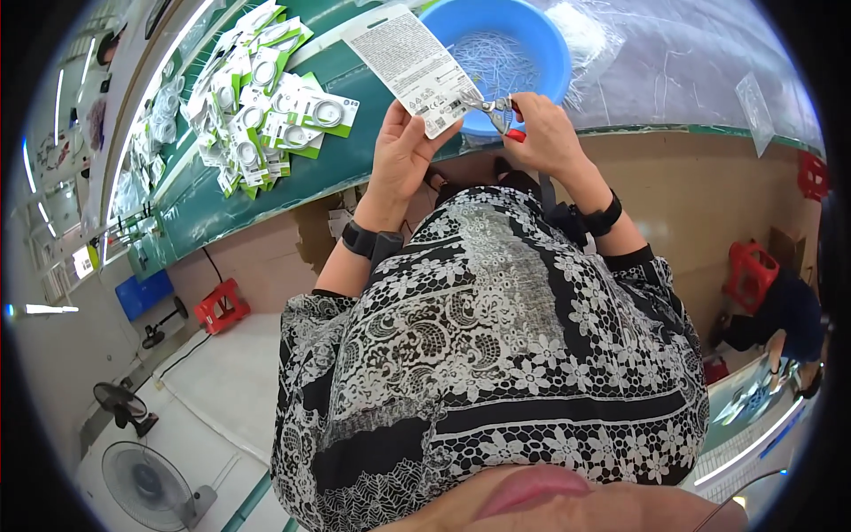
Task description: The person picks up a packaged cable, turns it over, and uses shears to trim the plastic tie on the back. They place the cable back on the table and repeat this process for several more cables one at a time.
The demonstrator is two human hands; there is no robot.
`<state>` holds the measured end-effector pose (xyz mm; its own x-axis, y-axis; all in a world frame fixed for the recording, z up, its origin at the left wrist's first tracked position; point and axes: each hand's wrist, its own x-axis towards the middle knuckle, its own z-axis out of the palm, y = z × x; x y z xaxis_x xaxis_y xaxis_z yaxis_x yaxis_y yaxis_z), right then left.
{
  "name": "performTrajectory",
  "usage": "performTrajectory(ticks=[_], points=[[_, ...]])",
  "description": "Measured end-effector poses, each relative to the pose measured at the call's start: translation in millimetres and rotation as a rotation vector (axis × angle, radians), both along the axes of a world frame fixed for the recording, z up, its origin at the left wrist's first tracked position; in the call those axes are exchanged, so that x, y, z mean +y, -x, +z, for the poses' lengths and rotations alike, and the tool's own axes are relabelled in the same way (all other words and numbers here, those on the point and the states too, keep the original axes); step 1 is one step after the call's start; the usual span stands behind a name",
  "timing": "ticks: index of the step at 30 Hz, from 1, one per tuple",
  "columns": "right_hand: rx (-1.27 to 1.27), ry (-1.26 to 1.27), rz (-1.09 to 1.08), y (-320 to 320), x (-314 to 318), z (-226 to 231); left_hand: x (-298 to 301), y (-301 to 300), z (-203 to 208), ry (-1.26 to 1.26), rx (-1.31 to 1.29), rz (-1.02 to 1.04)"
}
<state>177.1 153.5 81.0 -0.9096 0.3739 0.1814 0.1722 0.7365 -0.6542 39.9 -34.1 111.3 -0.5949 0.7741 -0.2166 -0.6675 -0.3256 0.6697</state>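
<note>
My left hand [399, 155] is closed on the lower edge of a white cardboard package card [399, 58] with printed text on its back. In my right hand [550, 137] is a pair of cutting pliers [494, 110] with red-ended handles. The plier jaws are at the card's lower right edge; what lies between them is too small to tell. Just beyond the pliers stands a blue plastic basin [557, 53] with many thin whitish plastic strips [496, 62] in it. To the left lies a heap of green-and-white carded packages [266, 106] holding coiled white cables.
The green-topped table [199, 213] runs along the far side. Right of the basin are a bag of white strips [581, 35] and a clear plastic bag [754, 111]. Red stools [752, 275] stand on the floor. Another person [784, 310] sits at far right. Fans [146, 483] stand lower left.
</note>
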Motion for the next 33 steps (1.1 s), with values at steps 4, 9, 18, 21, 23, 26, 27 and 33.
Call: performTrajectory(ticks=[4,9,18,21,23,26,27,33], points=[[-0.015,-0.002,-0.003,-3,-3,-1,8,-4,-2,0.004,0.002,-0.002],[-0.001,0.016,-0.028,-2,-4,2,14,-14,-3,0.035,0.044,-0.016],[-0.235,0.296,0.075,-4,-6,-16,23,-30,-19,0.145,0.136,0.039],[-0.307,0.350,0.070,-10,-4,-27,28,-33,-26,0.154,0.163,0.062],[-0.345,0.372,0.062,-9,-5,-30,30,-33,-28,0.133,0.157,0.042],[-0.365,0.328,0.020,-5,-9,-27,26,-35,-30,0.163,0.246,0.061],[-0.365,0.322,0.022,-3,-8,-26,24,-36,-31,0.181,0.293,0.069],[-0.151,0.162,-0.034,13,-2,-26,18,-39,-31,0.179,0.333,0.081]])
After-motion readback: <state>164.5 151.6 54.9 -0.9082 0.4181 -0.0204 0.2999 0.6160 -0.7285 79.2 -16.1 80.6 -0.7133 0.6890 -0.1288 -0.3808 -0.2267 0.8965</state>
